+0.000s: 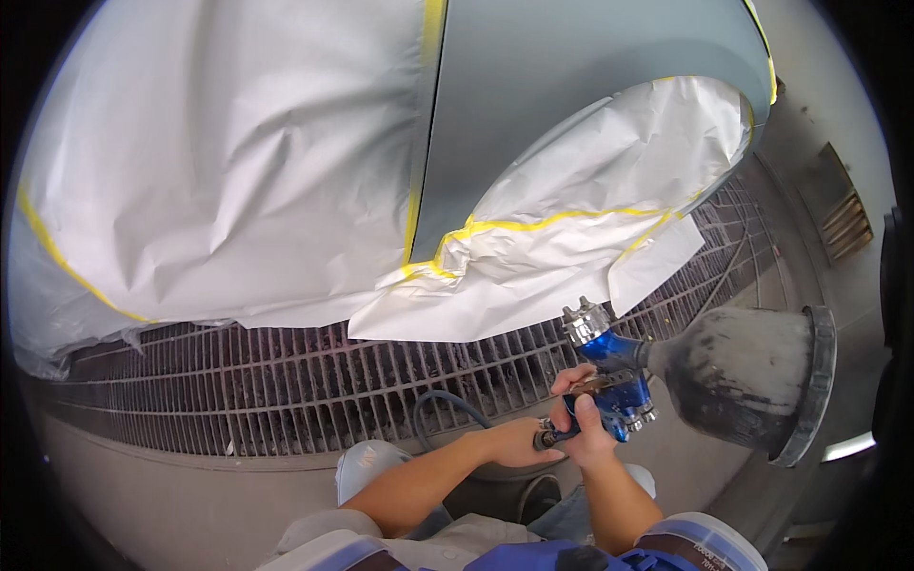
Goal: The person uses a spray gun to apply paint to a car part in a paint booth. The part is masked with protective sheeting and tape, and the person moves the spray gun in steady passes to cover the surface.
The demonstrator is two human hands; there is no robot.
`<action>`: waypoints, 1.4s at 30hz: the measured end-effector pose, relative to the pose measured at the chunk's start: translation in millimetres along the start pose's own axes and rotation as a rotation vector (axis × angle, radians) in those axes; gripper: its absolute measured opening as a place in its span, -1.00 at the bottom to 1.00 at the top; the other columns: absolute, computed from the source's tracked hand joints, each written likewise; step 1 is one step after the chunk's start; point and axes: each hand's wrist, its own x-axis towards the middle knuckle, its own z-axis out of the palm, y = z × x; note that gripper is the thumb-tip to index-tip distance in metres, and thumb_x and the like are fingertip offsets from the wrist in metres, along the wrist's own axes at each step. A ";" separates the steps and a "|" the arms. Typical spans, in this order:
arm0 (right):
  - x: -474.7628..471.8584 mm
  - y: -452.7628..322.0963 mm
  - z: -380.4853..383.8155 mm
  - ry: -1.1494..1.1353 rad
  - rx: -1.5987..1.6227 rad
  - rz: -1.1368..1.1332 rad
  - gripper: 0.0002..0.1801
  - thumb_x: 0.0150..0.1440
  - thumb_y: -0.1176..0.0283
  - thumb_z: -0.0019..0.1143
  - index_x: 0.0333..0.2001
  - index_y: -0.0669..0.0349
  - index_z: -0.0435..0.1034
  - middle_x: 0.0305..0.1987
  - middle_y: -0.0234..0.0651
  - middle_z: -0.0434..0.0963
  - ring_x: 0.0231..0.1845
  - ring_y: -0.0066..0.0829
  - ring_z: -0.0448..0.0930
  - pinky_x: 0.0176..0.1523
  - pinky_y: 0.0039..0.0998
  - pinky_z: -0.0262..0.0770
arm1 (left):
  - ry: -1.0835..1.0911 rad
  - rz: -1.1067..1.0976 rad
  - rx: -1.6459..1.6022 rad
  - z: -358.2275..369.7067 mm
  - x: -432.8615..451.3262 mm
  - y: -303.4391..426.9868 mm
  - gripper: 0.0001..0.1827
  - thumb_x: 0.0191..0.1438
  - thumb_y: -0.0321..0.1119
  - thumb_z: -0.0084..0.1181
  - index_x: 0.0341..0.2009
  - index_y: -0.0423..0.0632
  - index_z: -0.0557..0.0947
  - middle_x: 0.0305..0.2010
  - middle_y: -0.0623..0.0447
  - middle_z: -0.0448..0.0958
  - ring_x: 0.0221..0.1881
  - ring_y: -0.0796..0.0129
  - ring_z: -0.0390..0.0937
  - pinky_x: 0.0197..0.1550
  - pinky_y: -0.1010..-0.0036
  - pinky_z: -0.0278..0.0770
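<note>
My right hand [587, 421] is wrapped around the body and trigger of a blue gravity-feed spray gun [610, 389]. The gun's silver air cap points up and left toward the car, and its large stained paint cup [742, 382] extends to the right. Lower down, my left hand [525, 442] is at the base of the gun's handle, by the hose fitting; its fingers are partly hidden. Beyond the gun stands a grey car body panel [543, 78]. White masking paper [307, 164] edged with yellow tape covers the area beside it, and more paper [628, 157] fills the wheel arch.
A metal floor grating [285, 400] runs below the car. A dark air hose [446, 395] loops over it, left of my hands. Clear plastic sheeting [43, 321] hangs at the far left. The respirator's filters [703, 542] show at the bottom edge.
</note>
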 end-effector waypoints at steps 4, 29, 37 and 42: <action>-0.6 -5.3 12.7 0.058 -0.121 -0.091 -0.53 0.08 0.12 0.06 -0.09 0.23 0.21 -0.22 -0.33 0.36 -0.56 -0.68 0.27 -0.44 -0.60 0.23 | -0.042 -0.005 -0.069 -17.5 -1.5 18.4 -0.64 -0.01 -0.10 0.11 -0.41 -0.21 0.52 -0.43 -0.23 0.50 -0.35 -0.05 0.46 -0.26 0.25 0.39; 43.6 -13.2 -91.7 -0.276 -0.349 -0.097 -0.65 0.14 0.12 -0.03 -0.23 0.20 0.28 -0.59 -0.53 0.24 -0.58 -0.74 0.22 -0.46 -0.65 0.14 | 0.109 0.020 -0.098 21.7 84.3 7.9 -0.65 -0.02 -0.26 0.12 -0.15 -0.16 0.49 -0.18 -0.10 0.51 -0.10 0.20 0.45 -0.05 0.35 0.37; 80.5 -65.9 -207.8 -0.560 -0.182 0.116 -0.74 0.10 0.44 -0.11 -0.10 0.20 0.30 -0.41 -0.49 0.34 -0.43 -0.69 0.30 -0.30 -0.61 0.23 | 0.329 -0.183 -0.019 95.6 190.0 24.3 -0.74 0.05 -0.28 0.04 -0.19 -0.13 0.53 -0.18 -0.07 0.51 -0.11 0.20 0.45 -0.05 0.34 0.38; 111.8 -70.6 -288.1 -0.813 0.090 0.117 -0.59 0.08 0.49 -0.05 0.06 0.21 0.27 -0.04 -0.41 0.43 -0.40 -0.72 0.35 -0.29 -0.64 0.32 | 0.518 -0.242 0.028 139.1 245.7 5.7 -0.77 0.06 -0.26 0.06 -0.25 -0.12 0.55 -0.26 -0.04 0.53 -0.21 0.25 0.46 -0.11 0.36 0.39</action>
